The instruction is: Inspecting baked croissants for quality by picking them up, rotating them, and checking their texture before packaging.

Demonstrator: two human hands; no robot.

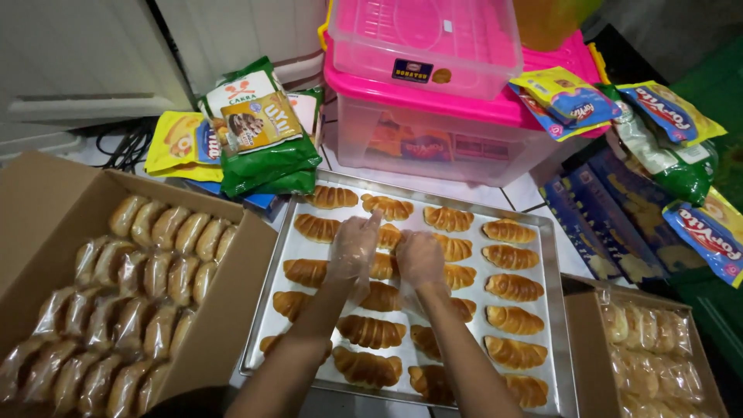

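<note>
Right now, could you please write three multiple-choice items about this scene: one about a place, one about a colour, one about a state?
1. Where is the cardboard box full of wrapped rolls?
A. left of the metal tray
B. on the pink container
C. behind the green bags

2. What colour is the lid of the big plastic container?
A. blue
B. pink
C. white

3. How are the left hand and right hand covered?
A. bare
B. thick cloth mitts
C. thin clear plastic gloves

Answers:
1. A, the box sits against the tray's left edge.
2. B, its lid and rim are bright pink.
3. C, see-through film wraps both hands above the baked rolls.
</note>
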